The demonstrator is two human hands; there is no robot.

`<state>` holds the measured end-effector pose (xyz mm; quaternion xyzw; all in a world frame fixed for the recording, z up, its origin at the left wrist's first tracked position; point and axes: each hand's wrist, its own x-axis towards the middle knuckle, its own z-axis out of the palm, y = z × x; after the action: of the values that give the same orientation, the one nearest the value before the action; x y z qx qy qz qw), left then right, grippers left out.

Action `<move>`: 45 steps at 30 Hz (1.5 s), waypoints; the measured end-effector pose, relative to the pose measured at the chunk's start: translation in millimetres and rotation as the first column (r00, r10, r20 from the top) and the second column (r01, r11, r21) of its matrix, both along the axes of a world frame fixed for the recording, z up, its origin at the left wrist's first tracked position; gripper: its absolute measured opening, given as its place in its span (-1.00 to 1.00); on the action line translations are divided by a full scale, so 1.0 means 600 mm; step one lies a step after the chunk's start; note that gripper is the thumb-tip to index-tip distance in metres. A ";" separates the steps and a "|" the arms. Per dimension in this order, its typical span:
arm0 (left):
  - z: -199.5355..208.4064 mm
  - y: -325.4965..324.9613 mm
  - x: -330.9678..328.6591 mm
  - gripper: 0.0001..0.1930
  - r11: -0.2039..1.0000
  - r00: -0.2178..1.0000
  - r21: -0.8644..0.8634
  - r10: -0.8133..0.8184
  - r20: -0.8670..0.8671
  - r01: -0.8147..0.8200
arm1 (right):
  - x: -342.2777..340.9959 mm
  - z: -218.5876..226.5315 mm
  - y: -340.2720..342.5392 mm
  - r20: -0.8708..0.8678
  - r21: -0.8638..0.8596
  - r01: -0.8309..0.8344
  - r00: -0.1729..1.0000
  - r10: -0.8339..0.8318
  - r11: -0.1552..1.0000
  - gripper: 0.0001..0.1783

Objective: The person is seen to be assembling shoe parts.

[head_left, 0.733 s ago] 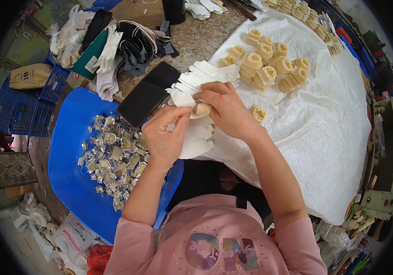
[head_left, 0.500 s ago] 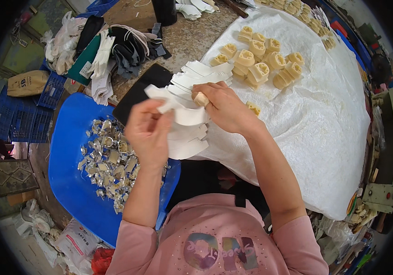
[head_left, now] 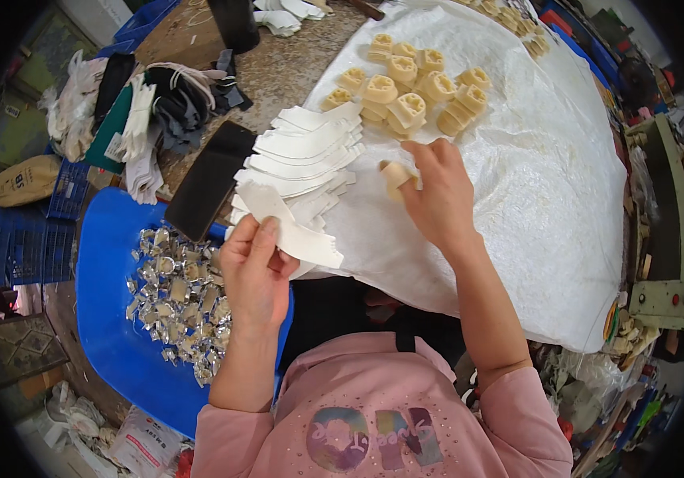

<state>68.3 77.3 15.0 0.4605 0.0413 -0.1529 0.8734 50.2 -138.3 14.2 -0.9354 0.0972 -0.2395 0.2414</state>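
Pinching a curved white strip at the stack's near edge

The left grip (head_left: 256, 272) is closed, thumb over fingers, on a white strip (head_left: 306, 243) whose free end points rightward. The right grip (head_left: 442, 195), ahead and to the right of the left one, has thumb and forefinger apart; a cream piece (head_left: 397, 178) shows at the thumb, too blurred to tell whether it is held.

Just beyond the left grip fans a stack of white strips (head_left: 302, 163), jagged along its right edge. A black slab (head_left: 213, 179) lies beside the stack's left edge, narrowing the room there. Left of the left grip, the rim of a blue tub (head_left: 99, 319) curves around silvery pieces (head_left: 186, 295).

Beyond the right grip, a cluster of cream blocks (head_left: 406, 92) limits the forward reach. To its right, a white sheet (head_left: 541, 215) gives the widest room for moving; its near edge sags toward the person. Farther off, beyond the stack, lies the speckled bench (head_left: 294, 76).
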 end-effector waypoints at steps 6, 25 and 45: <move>-0.011 -0.040 -0.025 -0.65 0.967 0.975 -0.130 -0.220 0.002 0.219 | -0.020 -0.032 -0.011 -0.213 -0.133 -0.036 0.977 0.007 0.990 -0.73; -0.029 -0.078 -0.068 -0.63 0.953 0.952 0.064 -0.301 0.058 0.298 | -0.170 0.018 0.001 0.324 0.660 -0.190 0.945 -0.048 0.727 -0.60; 0.012 -0.097 -0.101 -0.61 0.913 0.904 -0.006 -0.403 0.143 0.408 | -0.153 -0.008 0.023 0.505 0.153 -0.374 0.825 0.253 0.915 -0.60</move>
<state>7.5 19.3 22.0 0.4527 -0.1189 -0.2992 0.8315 -41.5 -124.4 9.2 -0.8136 -0.0922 -0.4043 0.4077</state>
